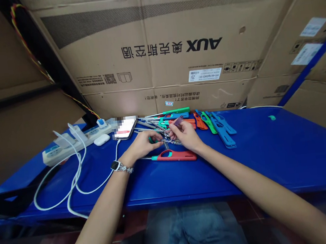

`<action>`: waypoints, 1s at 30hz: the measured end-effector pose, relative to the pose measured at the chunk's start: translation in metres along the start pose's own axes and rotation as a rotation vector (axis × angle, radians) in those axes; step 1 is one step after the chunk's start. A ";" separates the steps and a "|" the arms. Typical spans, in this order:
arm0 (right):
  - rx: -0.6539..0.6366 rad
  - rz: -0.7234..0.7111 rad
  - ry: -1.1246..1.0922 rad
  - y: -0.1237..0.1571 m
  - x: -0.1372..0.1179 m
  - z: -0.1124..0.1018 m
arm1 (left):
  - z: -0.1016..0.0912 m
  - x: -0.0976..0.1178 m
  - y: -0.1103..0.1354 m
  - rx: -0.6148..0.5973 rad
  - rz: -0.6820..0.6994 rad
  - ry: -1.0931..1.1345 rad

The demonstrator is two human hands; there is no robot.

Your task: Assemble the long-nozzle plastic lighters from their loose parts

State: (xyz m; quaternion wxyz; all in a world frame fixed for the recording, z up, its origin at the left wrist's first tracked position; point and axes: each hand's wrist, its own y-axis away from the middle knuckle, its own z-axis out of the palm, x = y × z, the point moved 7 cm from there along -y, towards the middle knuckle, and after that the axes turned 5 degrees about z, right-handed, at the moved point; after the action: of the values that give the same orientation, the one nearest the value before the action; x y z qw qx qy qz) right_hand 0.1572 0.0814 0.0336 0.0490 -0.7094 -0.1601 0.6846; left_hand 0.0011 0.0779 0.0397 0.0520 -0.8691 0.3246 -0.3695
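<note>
Nearest the camera, a lap in jeans (pixel 192 231) sits under the front edge of a blue table (pixel 271 153). Both bare forearms reach forward over it and converge at the middle. The left wrist carries a watch (pixel 115 165).

Just short of the hands lies a red-handled tool (pixel 178 156). Its long axis runs left to right across the person, with a thin metal rod pointing left. It lies on the near side of both hands, close under the wrists. The rod end is nearer the left hand and the handle's butt nearer the right.

The left hand (pixel 146 143) is curled, its fingertips pressed together on a small metal part (pixel 167 140). The right hand (pixel 186 135) pinches the same part from the other side, so the part sits between the two hands, just above the table. A short purplish piece (pixel 178 120) shows above the right fingers; how it is held cannot be told.

Behind the hands is a pile of similar tools (pixel 168 117) with green, teal and red handles. Loose blue handles (pixel 223 129) fan out to the right of it. To the left lie a phone (pixel 125 128), a white earbud case (pixel 102 139) and a power strip (pixel 74 143). White cables (pixel 70 186) loop from these toward the near edge.

Farthest back, a printed cardboard box (pixel 157 41) closes the view.
</note>
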 end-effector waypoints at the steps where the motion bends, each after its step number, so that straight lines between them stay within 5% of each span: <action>1: 0.000 0.000 -0.008 0.000 0.001 0.001 | 0.000 -0.001 0.000 0.012 -0.011 -0.002; 24: 0.000 -0.004 -0.032 0.000 0.005 0.003 | 0.005 -0.008 -0.002 0.038 0.010 -0.132; 30: 0.001 -0.031 0.101 0.003 0.003 0.001 | 0.006 -0.001 -0.001 0.025 0.013 -0.174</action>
State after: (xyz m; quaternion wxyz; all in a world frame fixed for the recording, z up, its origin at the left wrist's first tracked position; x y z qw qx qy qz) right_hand 0.1570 0.0794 0.0296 0.0678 -0.7406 -0.1682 0.6470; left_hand 0.0051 0.0783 0.0355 0.0932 -0.8952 0.3198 -0.2961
